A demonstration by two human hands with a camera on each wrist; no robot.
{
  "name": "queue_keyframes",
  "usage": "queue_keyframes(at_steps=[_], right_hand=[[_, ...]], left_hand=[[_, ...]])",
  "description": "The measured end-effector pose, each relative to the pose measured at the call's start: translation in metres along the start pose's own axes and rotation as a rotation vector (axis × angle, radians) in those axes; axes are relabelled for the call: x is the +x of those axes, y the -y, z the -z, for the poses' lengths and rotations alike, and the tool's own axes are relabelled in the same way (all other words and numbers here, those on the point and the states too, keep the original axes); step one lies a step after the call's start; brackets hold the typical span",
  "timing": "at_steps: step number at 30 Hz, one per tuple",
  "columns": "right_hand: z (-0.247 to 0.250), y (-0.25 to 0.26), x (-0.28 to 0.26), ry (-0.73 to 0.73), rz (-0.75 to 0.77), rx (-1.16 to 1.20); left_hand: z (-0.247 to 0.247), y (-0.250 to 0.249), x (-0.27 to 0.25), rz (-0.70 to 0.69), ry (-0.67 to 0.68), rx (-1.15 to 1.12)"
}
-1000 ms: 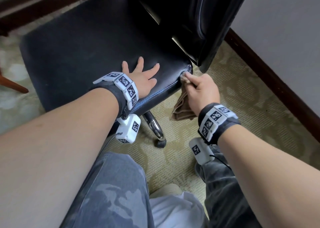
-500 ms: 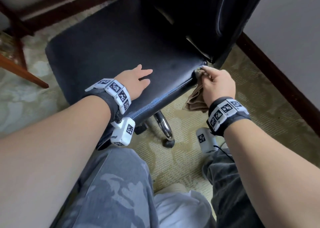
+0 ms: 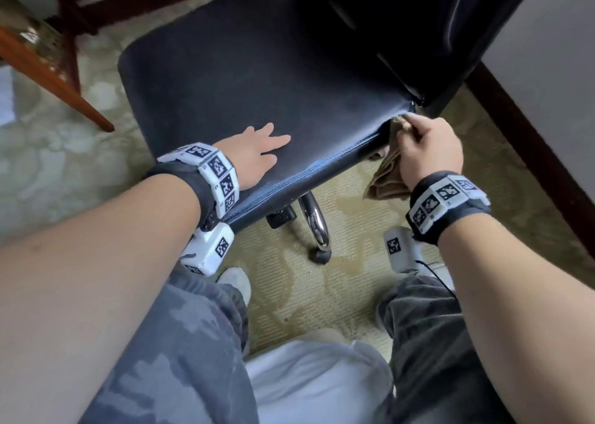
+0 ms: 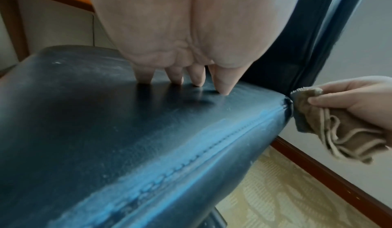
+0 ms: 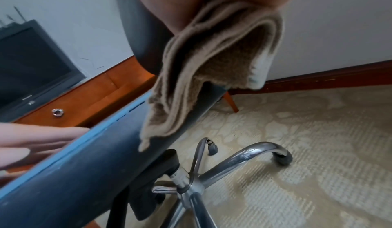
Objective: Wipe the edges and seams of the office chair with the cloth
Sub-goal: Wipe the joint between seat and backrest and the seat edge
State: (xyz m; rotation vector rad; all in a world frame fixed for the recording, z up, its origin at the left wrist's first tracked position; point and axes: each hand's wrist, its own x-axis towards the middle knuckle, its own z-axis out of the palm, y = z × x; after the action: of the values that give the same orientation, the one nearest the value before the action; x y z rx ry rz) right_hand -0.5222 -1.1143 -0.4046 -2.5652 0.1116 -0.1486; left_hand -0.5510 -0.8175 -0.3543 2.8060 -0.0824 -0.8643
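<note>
The black leather office chair seat (image 3: pixel 257 79) fills the middle of the head view, its backrest (image 3: pixel 428 27) rising at the upper right. My left hand (image 3: pixel 257 153) lies flat on the seat near its front edge, fingers straight (image 4: pixel 222 84). My right hand (image 3: pixel 425 150) grips a folded tan cloth (image 3: pixel 386 182) and presses its top corner (image 4: pixel 305 94) against the seat's rear right corner, where the stitched seam (image 4: pixel 201 151) ends. The rest of the cloth (image 5: pixel 212 63) hangs down below the seat edge.
The chrome star base (image 5: pixel 244 161) with castors (image 3: pixel 320 254) stands on patterned beige carpet (image 3: pixel 354 295). A dark skirting board (image 3: pixel 531 153) and white wall run close on the right. A wooden table leg (image 3: pixel 54 82) is at the left; a dark screen (image 5: pixel 31 67) sits on a wooden cabinet.
The head view has shifted, so the chair appears further right. My right hand has worked the cloth along the seat's rear right corner. The left hand has stayed flat on the seat.
</note>
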Motion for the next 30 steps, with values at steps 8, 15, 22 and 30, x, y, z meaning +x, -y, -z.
queue_keyframes(at_steps=[8,15,22,30], right_hand=[[-0.026,0.028,-0.026,0.213,0.222,0.026],[-0.015,0.025,-0.017,0.137,0.029,-0.038],[-0.02,0.036,-0.03,0.235,0.205,-0.065],[-0.022,0.036,-0.027,0.145,0.158,-0.045]], left_hand=[[-0.003,-0.003,0.005,0.021,0.061,0.115],[-0.013,-0.009,0.005,0.015,0.058,0.075],[-0.013,-0.012,0.011,0.013,0.092,0.085],[-0.01,-0.006,0.017,-0.005,0.113,0.105]])
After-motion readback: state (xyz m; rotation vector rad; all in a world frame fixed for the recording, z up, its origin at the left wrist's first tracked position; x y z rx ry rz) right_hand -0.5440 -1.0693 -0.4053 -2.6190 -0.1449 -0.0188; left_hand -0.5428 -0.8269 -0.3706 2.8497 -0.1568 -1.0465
